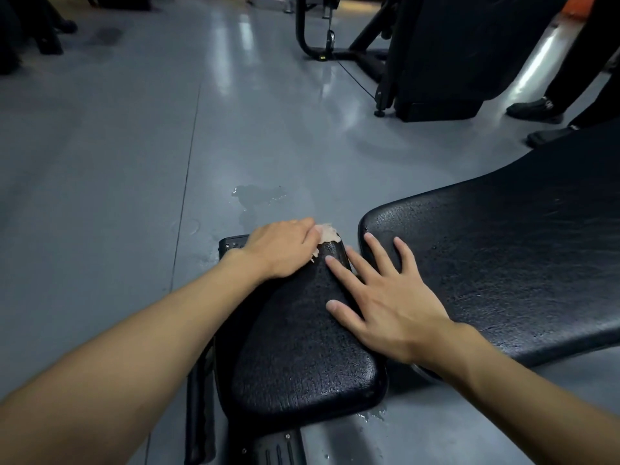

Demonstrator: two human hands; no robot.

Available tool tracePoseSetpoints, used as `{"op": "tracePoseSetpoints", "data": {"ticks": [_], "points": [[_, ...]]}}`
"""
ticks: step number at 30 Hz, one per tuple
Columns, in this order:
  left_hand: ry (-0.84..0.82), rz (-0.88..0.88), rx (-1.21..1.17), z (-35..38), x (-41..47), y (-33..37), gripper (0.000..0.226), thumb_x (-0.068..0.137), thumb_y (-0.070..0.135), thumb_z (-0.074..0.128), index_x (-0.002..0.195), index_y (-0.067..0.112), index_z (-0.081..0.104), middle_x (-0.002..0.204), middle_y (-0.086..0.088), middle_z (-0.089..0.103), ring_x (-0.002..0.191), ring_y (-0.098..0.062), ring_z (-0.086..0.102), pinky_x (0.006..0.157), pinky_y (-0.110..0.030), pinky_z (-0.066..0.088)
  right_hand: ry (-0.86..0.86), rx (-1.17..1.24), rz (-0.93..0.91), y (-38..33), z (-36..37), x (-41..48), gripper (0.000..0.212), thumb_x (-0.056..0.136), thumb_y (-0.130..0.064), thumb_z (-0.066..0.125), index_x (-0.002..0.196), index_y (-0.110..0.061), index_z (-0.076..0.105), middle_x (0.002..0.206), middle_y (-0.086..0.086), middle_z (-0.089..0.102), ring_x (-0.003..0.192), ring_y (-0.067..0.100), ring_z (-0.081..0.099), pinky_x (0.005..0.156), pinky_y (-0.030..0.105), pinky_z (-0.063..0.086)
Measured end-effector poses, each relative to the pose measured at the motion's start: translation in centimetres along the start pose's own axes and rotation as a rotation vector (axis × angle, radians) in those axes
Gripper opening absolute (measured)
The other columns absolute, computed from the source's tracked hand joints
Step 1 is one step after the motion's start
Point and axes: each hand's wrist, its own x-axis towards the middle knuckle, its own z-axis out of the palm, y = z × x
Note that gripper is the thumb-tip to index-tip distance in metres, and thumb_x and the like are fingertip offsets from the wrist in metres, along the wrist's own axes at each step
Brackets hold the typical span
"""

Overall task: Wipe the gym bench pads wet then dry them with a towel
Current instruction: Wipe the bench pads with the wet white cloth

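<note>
the long back pad (503, 250), black, grainy and glossy, lay at right, the smaller seat pad (302, 350) just beside it. our right hand (392, 307) rested flat, fingers spread, across both. our left hand (280, 251) covered a pale pink scrap (328, 233) at the seat pad's far end; we could not tell whether it gripped it.

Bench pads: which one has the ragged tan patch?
The small seat pad, under the left hand: tan patch at its far end. The long back pad shows only black.
</note>
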Motion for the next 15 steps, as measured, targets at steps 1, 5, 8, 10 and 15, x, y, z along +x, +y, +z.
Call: {"op": "tracePoseSetpoints", "data": {"ticks": [1, 5, 8, 10, 15], "points": [[-0.009, -0.012, 0.029, 0.0, 0.1, 0.4, 0.039, 0.103, 0.042, 0.018, 0.108, 0.02, 0.05, 0.125, -0.005, 0.062, 0.113, -0.03, 0.056, 0.081, -0.04, 0.037, -0.021, -0.007, 0.005, -0.1, 0.1, 0.0, 0.083, 0.093, -0.069, -0.005, 0.156, -0.026, 0.027, 0.157, 0.012, 0.037, 0.151, 0.04, 0.015, 0.115, 0.068, 0.008], [-0.033, 0.022, 0.013, -0.2, 1.4, 2.0, 0.033, 0.101, 0.039, 0.02, 0.09, 0.023, 0.046, 0.109, -0.007, 0.065, 0.1, -0.031, 0.057, 0.078, -0.039, 0.038, -0.042, -0.017, 0.01, -0.1, 0.0, 0.2, 0.078, 0.094, -0.068, 0.002, 0.156, -0.027, 0.025, 0.159, 0.013, 0.034, 0.151, 0.04, 0.013, 0.115, 0.068, 0.007], [-0.026, -0.001, -0.001, -0.2, 0.8, 0.2, 0.034, 0.101, 0.043, 0.019, 0.09, 0.025, 0.046, 0.11, -0.007, 0.065, 0.105, -0.031, 0.057, 0.077, -0.038, 0.035, -0.032, -0.03, 0.01, 0.1, -0.1, 0.2, 0.08, 0.09, -0.069, -0.001, 0.158, -0.03, 0.012, 0.163, 0.011, 0.023, 0.152, 0.037, 0.002, 0.116, 0.066, -0.001], [-0.013, -0.074, 0.012, 0.0, -0.5, -1.3, 0.035, 0.102, 0.045, 0.019, 0.093, 0.026, 0.047, 0.116, -0.009, 0.064, 0.109, -0.032, 0.057, 0.077, -0.037, 0.033, -0.045, -0.038, 0.016, 0.1, -0.2, 0.2, 0.081, 0.089, -0.069, -0.003, 0.159, -0.03, 0.011, 0.163, 0.011, 0.023, 0.153, 0.036, 0.002, 0.116, 0.065, -0.002], [0.022, -0.19, -0.012, 0.3, -2.2, -1.9, 0.042, 0.1, 0.045, 0.02, 0.106, 0.022, 0.055, 0.122, -0.011, 0.063, 0.113, -0.032, 0.056, 0.079, -0.037, 0.035, -0.088, -0.076, 0.015, -0.3, -0.6, 0.0, 0.084, 0.082, -0.067, -0.016, 0.158, -0.031, -0.006, 0.166, 0.009, 0.009, 0.153, 0.031, -0.008, 0.116, 0.064, -0.004]]}}
